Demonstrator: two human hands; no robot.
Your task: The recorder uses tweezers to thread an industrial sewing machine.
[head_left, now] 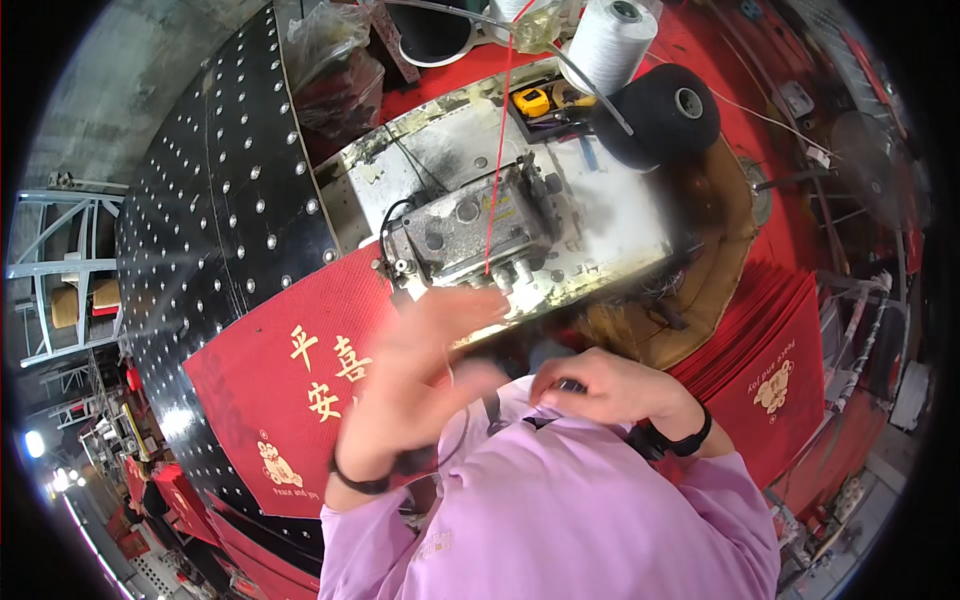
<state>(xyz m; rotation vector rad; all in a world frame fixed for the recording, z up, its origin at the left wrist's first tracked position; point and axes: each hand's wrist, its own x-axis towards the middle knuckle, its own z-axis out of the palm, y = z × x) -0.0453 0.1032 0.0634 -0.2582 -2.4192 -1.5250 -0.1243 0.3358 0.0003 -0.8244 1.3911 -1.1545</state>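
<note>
A grey, worn sewing machine point(470, 225) sits on a white, scuffed machine table, with a red thread point(500, 130) running down to it. Under and beside my left hand point(425, 350) lies a red mat point(270, 360) with gold lettering and a small gold figure. That hand is blurred by motion, its fingers stretched toward the front of the machine and its thumb apart; nothing shows in it. My right hand point(605, 385) is drawn in before my chest with curled fingers. A small dark thing shows by its fingertips, too little seen to name.
A stack of red mats point(765, 370) hangs at the right. Behind the machine are a black thread cone point(665, 115), a white thread cone point(612, 45) and a tray with a yellow tape measure point(531, 102). A black studded table point(225, 190) stretches along the left.
</note>
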